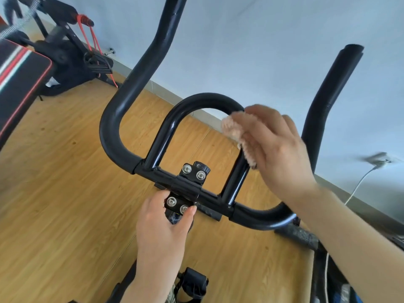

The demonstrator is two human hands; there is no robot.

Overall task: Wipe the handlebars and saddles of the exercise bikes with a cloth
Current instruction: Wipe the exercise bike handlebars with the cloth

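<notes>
The black handlebar of an exercise bike fills the middle of the view, with an inner loop rising from its crossbar. My right hand grips a pale pink fluffy cloth wrapped round the right side of that loop. My left hand holds the bolted stem clamp at the centre of the crossbar, thumb on its lower bolts. The right horn of the handlebar stands behind my right hand. No saddle is in view.
A black bench with red and white stripes and black gym gear with red bands stand at the far left on the wooden floor. A grey wall runs behind. A white cable hangs at the right. A pedal shows below.
</notes>
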